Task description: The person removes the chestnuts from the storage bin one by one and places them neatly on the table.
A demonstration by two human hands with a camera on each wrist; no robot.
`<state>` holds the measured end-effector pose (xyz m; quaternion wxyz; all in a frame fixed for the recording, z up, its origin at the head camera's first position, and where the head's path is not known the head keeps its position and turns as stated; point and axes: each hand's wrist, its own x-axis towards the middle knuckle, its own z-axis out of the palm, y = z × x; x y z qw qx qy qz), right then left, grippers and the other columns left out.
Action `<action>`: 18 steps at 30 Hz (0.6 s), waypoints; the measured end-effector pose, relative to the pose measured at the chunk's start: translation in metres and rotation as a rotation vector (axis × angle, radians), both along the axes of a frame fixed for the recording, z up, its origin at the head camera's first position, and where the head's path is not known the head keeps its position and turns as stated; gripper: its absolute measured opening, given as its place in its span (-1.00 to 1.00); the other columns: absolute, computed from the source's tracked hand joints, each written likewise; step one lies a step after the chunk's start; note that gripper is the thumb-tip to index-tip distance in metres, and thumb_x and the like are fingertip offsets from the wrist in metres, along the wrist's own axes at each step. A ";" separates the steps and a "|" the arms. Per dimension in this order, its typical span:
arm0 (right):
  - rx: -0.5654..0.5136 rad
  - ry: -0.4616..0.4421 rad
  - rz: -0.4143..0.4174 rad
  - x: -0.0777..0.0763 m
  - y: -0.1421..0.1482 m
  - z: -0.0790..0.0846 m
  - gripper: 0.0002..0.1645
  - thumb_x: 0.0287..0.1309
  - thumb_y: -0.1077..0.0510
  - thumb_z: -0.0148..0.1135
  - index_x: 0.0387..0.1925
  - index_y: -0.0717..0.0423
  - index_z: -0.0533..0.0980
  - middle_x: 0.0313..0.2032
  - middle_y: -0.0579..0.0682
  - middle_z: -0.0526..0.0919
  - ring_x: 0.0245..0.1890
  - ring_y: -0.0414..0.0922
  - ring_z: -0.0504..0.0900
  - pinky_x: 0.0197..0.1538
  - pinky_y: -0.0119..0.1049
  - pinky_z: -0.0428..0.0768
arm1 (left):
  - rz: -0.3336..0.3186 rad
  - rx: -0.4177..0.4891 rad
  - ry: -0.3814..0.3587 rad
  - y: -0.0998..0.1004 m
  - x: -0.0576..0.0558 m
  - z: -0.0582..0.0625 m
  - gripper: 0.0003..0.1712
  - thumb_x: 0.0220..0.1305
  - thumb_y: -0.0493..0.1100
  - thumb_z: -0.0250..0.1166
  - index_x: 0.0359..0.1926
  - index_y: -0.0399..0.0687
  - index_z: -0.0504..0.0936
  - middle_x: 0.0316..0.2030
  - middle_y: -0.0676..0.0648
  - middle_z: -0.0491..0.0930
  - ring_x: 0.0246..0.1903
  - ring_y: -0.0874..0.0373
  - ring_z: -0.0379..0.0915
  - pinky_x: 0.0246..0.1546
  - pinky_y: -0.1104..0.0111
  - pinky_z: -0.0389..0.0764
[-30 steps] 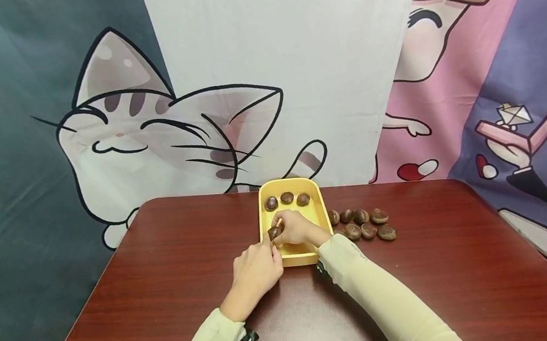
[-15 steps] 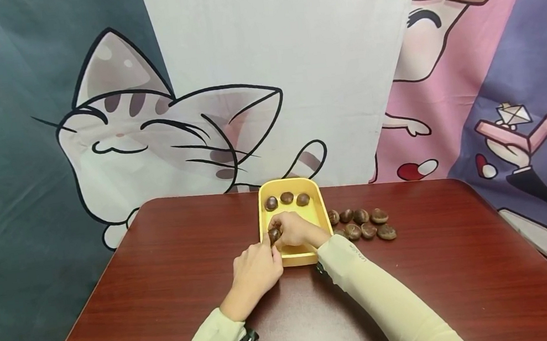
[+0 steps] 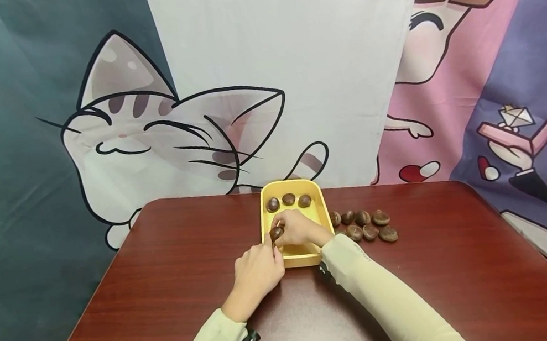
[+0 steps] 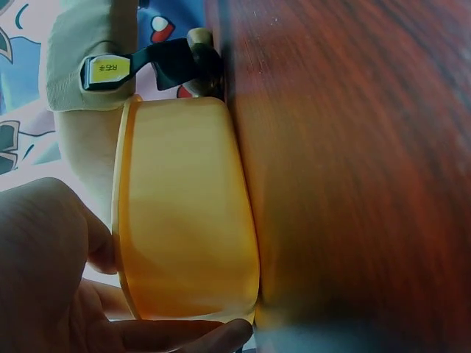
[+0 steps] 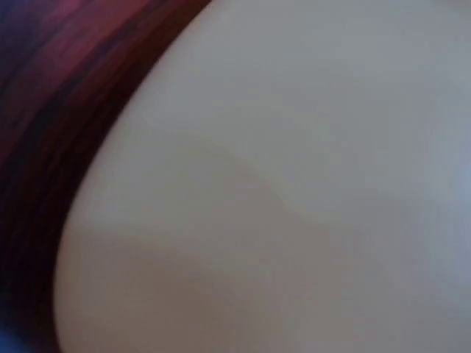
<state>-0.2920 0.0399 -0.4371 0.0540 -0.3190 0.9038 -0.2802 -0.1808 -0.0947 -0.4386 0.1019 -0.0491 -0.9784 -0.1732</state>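
In the head view, by the left edge of the tray (image 3: 303, 262), a chestnut (image 3: 277, 233), likely hard, slippery, best held by its sides, is pinched by the right hand (image 3: 297, 228). In the left wrist view, the tray is gripped by the left hand (image 4: 51, 265).

Evenly bright head view, pale glare on near tabletop (image 3: 299, 318), dimmer left wrist view, blurred right wrist view

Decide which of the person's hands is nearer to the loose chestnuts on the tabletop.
The right hand. It is over the yellow tray, to the left of the loose chestnuts; the left hand is farther away, at the tray's near left corner.
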 end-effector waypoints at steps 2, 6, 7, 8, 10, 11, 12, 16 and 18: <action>-0.010 0.020 0.004 0.001 0.003 0.003 -0.73 -0.22 0.23 0.53 -0.39 0.06 0.62 -0.55 -0.18 0.62 -0.53 -0.28 0.47 -0.42 -0.40 0.46 | -0.002 -0.006 0.011 0.000 0.001 -0.001 -0.43 0.39 0.00 0.02 0.28 -0.21 0.52 -0.32 -0.13 0.71 -0.44 -0.10 0.64 -0.59 0.05 0.50; -0.021 0.043 0.007 0.004 0.013 0.012 -0.75 -0.18 0.17 0.49 -0.37 0.07 0.63 -0.58 -0.18 0.61 -0.59 -0.28 0.43 -0.45 -0.40 0.44 | -0.007 -0.020 0.020 0.001 0.002 -0.002 -0.43 0.38 -0.02 0.03 0.26 -0.26 0.53 -0.29 -0.12 0.72 -0.41 -0.12 0.65 -0.56 0.04 0.52; -0.020 0.051 0.002 0.005 0.016 0.015 -0.75 -0.17 0.14 0.49 -0.36 0.05 0.63 -0.58 -0.18 0.61 -0.59 -0.28 0.43 -0.44 -0.39 0.44 | -0.006 -0.020 0.022 0.001 0.002 -0.001 -0.43 0.37 -0.02 0.04 0.25 -0.26 0.53 -0.29 -0.13 0.72 -0.41 -0.12 0.65 -0.56 0.03 0.52; -0.022 0.052 -0.005 0.006 0.019 0.019 -0.74 -0.17 0.12 0.49 -0.35 0.04 0.63 -0.57 -0.18 0.61 -0.57 -0.26 0.44 -0.42 -0.38 0.44 | -0.004 -0.022 0.021 0.001 0.002 -0.001 -0.43 0.37 -0.02 0.05 0.25 -0.27 0.53 -0.29 -0.14 0.72 -0.41 -0.12 0.65 -0.55 0.03 0.52; -0.029 0.064 -0.023 0.008 0.026 0.027 -0.72 -0.18 0.06 0.51 -0.35 0.01 0.64 -0.54 -0.17 0.62 -0.52 -0.23 0.47 -0.39 -0.35 0.46 | 0.000 -0.018 0.018 0.000 0.002 0.000 -0.43 0.36 -0.03 0.06 0.26 -0.27 0.53 -0.28 -0.16 0.72 -0.40 -0.13 0.65 -0.54 0.02 0.53; -0.034 0.062 -0.030 0.010 0.030 0.031 -0.71 -0.19 0.05 0.51 -0.35 0.01 0.64 -0.51 -0.16 0.62 -0.49 -0.21 0.48 -0.37 -0.33 0.48 | 0.001 -0.015 0.015 0.000 0.002 0.000 -0.43 0.36 -0.03 0.06 0.26 -0.27 0.53 -0.27 -0.16 0.71 -0.39 -0.13 0.65 -0.53 0.01 0.53; -0.041 0.058 -0.040 0.012 0.034 0.035 -0.69 -0.20 0.03 0.53 -0.34 0.00 0.65 -0.48 -0.14 0.62 -0.46 -0.20 0.50 -0.36 -0.31 0.49 | 0.003 -0.013 0.011 0.000 0.002 0.000 -0.43 0.36 -0.03 0.06 0.26 -0.28 0.52 -0.27 -0.17 0.71 -0.39 -0.14 0.65 -0.53 0.01 0.53; -0.064 0.044 -0.069 0.020 0.054 0.046 -0.66 -0.21 0.03 0.58 -0.33 0.01 0.65 -0.36 -0.12 0.65 -0.40 -0.17 0.55 -0.33 -0.29 0.53 | 0.004 -0.007 -0.003 -0.001 0.001 0.001 -0.42 0.38 -0.02 0.04 0.28 -0.28 0.51 -0.24 -0.18 0.72 -0.37 -0.14 0.66 -0.51 0.01 0.54; -0.071 0.036 -0.088 0.024 0.065 0.051 -0.66 -0.21 0.04 0.59 -0.33 0.00 0.65 -0.35 -0.13 0.65 -0.45 -0.19 0.56 -0.35 -0.30 0.54 | 0.004 -0.006 -0.003 -0.001 0.001 0.001 -0.42 0.38 -0.02 0.04 0.28 -0.28 0.50 -0.22 -0.18 0.72 -0.36 -0.14 0.66 -0.50 0.01 0.54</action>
